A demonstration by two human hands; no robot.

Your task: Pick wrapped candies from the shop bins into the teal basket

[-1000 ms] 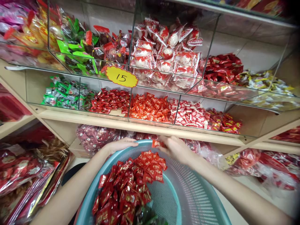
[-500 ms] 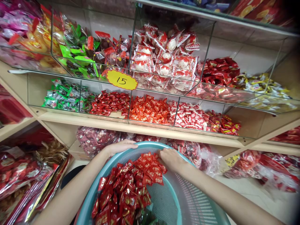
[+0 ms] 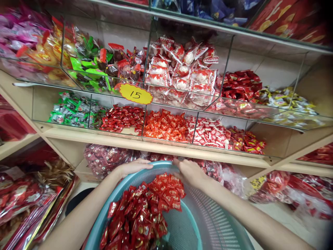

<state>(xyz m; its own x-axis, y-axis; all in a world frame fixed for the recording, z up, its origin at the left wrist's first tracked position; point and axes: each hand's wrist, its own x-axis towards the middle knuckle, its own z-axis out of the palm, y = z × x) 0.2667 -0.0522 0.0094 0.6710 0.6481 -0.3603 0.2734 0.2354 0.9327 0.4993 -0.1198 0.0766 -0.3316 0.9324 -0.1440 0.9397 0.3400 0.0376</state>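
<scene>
A teal mesh basket (image 3: 221, 208) fills the lower middle of the head view. Inside it, dark red wrapped candies (image 3: 137, 222) lie heaped on the left, with brighter orange-red packets (image 3: 170, 191) beside them toward the far side. My left hand (image 3: 135, 166) is closed over the basket's far left rim. My right hand (image 3: 188, 172) is at the far rim, just above the orange-red packets, its fingers curled and slightly blurred; what they hold, if anything, is hidden. Some dark green packets show at the basket's bottom edge.
Past the basket stands a wooden shelf (image 3: 156, 149) with glass-fronted bins of wrapped candies, including orange-red ones (image 3: 166, 125). A yellow tag (image 3: 135, 93) reading 15 hangs on the upper bins. Bagged goods (image 3: 104, 159) lie under the shelf, with more packages at both sides.
My right hand has risen from beside the orange-red packets inside the basket to its far rim. My left hand stays on the rim. The view has tilted up slightly.
</scene>
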